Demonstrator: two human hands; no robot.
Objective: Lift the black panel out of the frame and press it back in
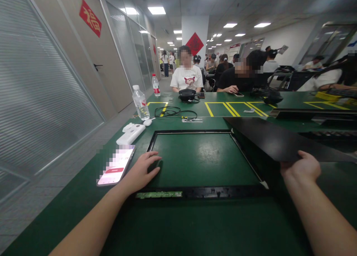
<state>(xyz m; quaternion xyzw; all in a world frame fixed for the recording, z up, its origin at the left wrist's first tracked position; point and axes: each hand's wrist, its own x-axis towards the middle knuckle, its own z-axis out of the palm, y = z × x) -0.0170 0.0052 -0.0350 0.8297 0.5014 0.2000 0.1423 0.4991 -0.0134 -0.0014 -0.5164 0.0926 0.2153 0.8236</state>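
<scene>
A black rectangular frame lies flat on the green table in front of me. A narrow green circuit board sits along the left part of its near bar. My left hand rests over the frame's left side, fingers stretched and thumb apart, hiding part of that bar. Off to the right, my right hand grips the near edge of a thin dark panel. The panel is tilted, and its far left corner reaches near the frame's top right corner. Some fingers are hidden beneath it.
Left of the frame are a lit phone, a white device and a water bottle. A black cable lies beyond it. Dark strips lie at right. Across the table sit people, with a headset.
</scene>
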